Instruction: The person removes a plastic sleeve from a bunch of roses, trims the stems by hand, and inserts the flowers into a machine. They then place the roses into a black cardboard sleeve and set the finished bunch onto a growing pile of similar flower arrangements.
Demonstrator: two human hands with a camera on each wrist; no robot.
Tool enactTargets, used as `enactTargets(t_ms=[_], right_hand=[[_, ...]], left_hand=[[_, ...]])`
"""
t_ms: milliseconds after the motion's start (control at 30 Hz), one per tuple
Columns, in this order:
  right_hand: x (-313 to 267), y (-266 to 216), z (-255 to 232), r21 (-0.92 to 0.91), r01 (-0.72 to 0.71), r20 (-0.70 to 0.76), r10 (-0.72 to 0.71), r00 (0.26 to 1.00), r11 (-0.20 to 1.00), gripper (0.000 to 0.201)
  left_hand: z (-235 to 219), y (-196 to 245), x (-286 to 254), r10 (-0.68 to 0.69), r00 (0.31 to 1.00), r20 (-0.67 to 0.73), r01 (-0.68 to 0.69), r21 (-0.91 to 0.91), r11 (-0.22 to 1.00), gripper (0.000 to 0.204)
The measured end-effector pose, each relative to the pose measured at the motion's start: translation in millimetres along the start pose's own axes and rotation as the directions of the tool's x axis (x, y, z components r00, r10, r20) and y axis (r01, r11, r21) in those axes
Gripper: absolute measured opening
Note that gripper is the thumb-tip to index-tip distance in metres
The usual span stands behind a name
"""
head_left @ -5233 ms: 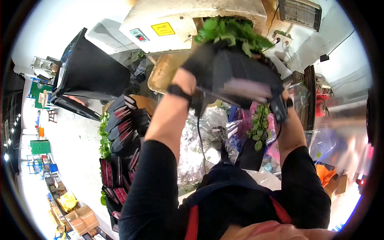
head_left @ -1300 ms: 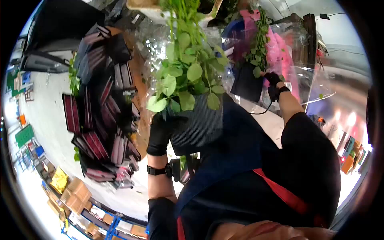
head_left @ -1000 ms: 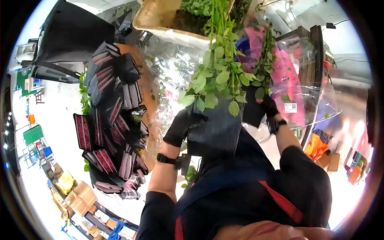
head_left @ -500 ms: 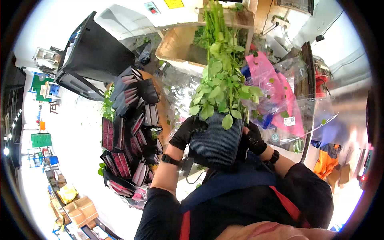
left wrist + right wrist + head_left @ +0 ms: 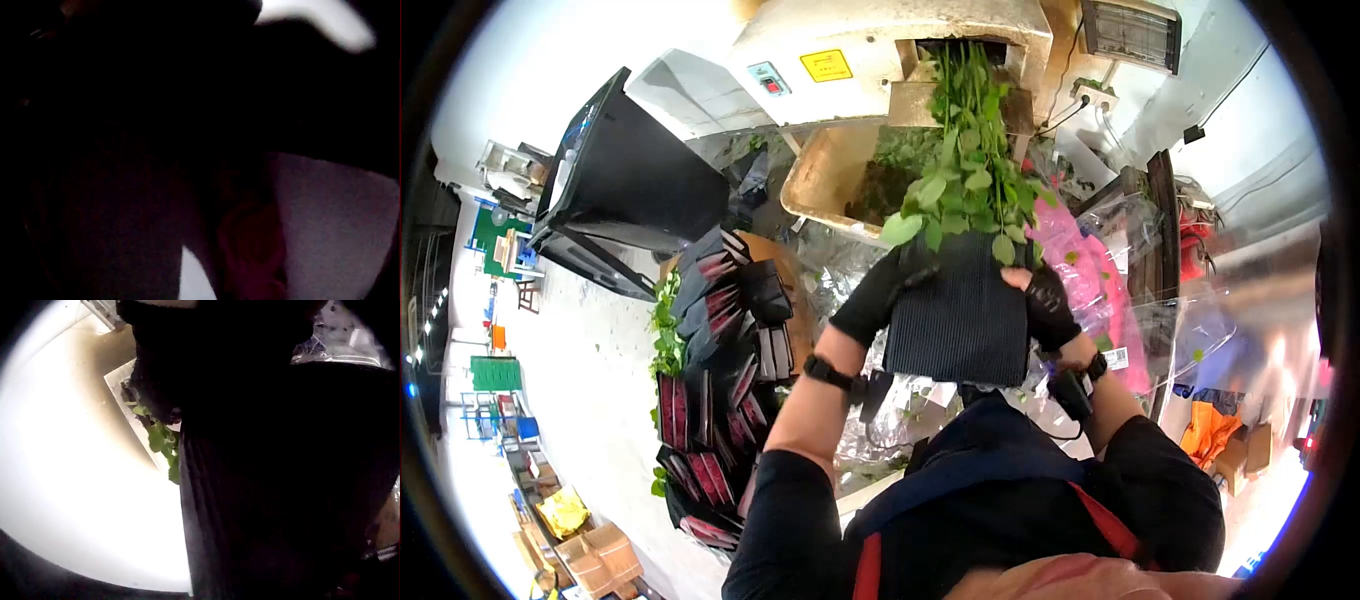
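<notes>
Biggest item is the beige machine [image 5: 880, 60], top ctr of frame, w/ a dark opening [image 5: 999, 51] toward its R end. Next, black bin [image 5: 640, 150], tilted in view, upper L. Pile of dark-wrapped bundles [image 5: 710, 380] runs down L of ctr, showing pink & grey-purple bands, w/ green leaves along its L edge. Ribbed wrap [image 5: 960, 315], dark, is mid-frame, held betw. both hands in front of the torso; R wrist view shows its pleated edge near ctr, w/ a few leaves beside it. Leafy stems [image 5: 965, 190] rise from the wrap's top edge, leaves low, bare-ish stalks up; their upper ends overlap the opening, can't tell if inside. Beige tub [image 5: 805, 192], upper ctr, sits below the machine in frame, w/ green bits in it. Pink sheet [image 5: 1105, 290] is R of the wrap, w/ clear plastic around it. L hand [image 5: 885, 295], black glove, grips the wrap's upper L side, thumb over the front. R hand [image 5: 1048, 310], black glove w/ bare thumb tip, grips the upper R side; fingers behind, hidden. L wrist view is too dark to make out the grip. Smallest: yellow label [image 5: 827, 66] on the machine, upper ctr.
</notes>
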State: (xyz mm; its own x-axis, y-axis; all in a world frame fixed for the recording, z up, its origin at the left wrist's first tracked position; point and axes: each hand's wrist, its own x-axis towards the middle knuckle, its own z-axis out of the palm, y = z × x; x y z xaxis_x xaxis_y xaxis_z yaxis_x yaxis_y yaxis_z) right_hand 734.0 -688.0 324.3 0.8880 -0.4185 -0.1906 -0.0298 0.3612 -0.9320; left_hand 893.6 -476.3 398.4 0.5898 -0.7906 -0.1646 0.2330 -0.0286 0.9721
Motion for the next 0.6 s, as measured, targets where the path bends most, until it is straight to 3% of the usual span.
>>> enactTargets(t_ms=[33,67,100,133,200,267,333,367,467,500,567,600], right_hand=[[4.3,-51.4,24.6,0.148,-0.129,-0.055,0.139,0.989,0.98,0.021],[28.4,-45.5,8.5,0.124,-0.156,-0.045,0.162,0.986,0.98,0.028],[50.1,-61.7,9.9,0.139,-0.133,-0.03,0.138,0.99,0.981,0.029],[69.6,-86.9,14.7,0.152,-0.11,-0.014,0.114,0.993,0.982,0.03],[106.2,-136.5,23.3,0.205,-0.195,-0.005,0.2,0.98,0.959,0.03],[151.2,-157.4,14.3,0.215,-0.136,0.06,0.126,0.99,0.967,0.03],[202.9,-164.6,-4.2,0.16,-0.163,-0.009,0.167,0.986,0.974,0.03],[224.9,-161.1,-12.2,0.089,-0.065,-0.037,0.068,0.997,0.994,0.03],[253.5,-151.2,-25.4,0.065,-0.081,-0.056,0.084,0.995,0.995,0.03],[254.0,-142.5,-36.4,-0.07,0.03,-0.008,-0.031,1.0,0.997,0.029],[234.5,-135.9,-31.8,-0.092,0.005,0.037,-0.001,0.999,0.996,0.029],[213.7,-137.1,-18.3,0.013,-0.137,0.031,0.137,0.99,0.99,0.03]], left_hand=[[-3.8,12.7,20.2,-0.04,0.998,0.047,0.042,-0.044,0.998,0.045],[-10.7,22.2,45.3,-0.074,0.993,0.094,0.083,-0.086,0.993,0.043],[-27.4,15.1,80.6,-0.093,0.986,0.138,0.092,0.015,0.996,0.04],[-39.3,9.3,120.0,0.264,0.945,0.192,-0.303,0.216,0.928,0.041],[-52.7,37.5,188.2,-0.032,0.987,0.158,0.029,0.022,0.999,0.044],[-64.3,47.7,248.0,-0.077,0.986,0.15,0.082,-0.027,0.996,0.045],[-71.2,51.4,289.3,-0.062,0.987,0.151,0.067,-0.03,0.997,0.045],[-74.3,50.8,303.5,-0.054,0.987,0.15,0.059,-0.031,0.998,0.046],[-78.2,42.8,321.9,-0.023,0.989,0.147,0.03,-0.043,0.999,0.046],[-77.1,38.9,320.3,-0.015,0.989,0.149,0.024,-0.058,0.998,0.047],[-70.8,30.3,302.0,0.007,0.989,0.15,0.007,-0.089,0.996,0.047],[-65.2,24.4,284.6,0.024,0.988,0.156,-0.009,-0.098,0.995,0.047]])
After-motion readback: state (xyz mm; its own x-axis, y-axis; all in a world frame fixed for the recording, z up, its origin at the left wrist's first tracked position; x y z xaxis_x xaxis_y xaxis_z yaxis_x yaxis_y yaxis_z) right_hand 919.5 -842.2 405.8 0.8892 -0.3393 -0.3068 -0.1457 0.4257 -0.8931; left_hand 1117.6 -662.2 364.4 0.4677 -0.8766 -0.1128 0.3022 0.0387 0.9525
